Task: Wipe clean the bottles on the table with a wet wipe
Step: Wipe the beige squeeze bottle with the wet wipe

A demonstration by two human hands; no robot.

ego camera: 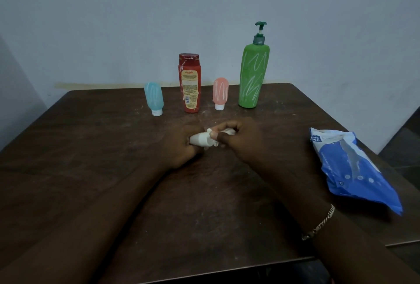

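Observation:
My left hand (179, 145) is closed around a small white bottle (198, 139) lying sideways over the table's middle. My right hand (241, 140) pinches a crumpled white wet wipe (227, 131) against the bottle's cap end. Behind the hands stand a blue squeeze bottle (154, 98), a red bottle (190, 83), a pink squeeze bottle (220, 93) and a tall green pump bottle (253, 72). White scribble marks streak all of these standing bottles. Most of the white bottle is hidden inside my left hand.
A blue wet wipe pack (354, 167) lies at the right edge of the dark wooden table (91, 147). A pale wall rises just behind the table's far edge. A metal bracelet (319, 223) circles my right wrist.

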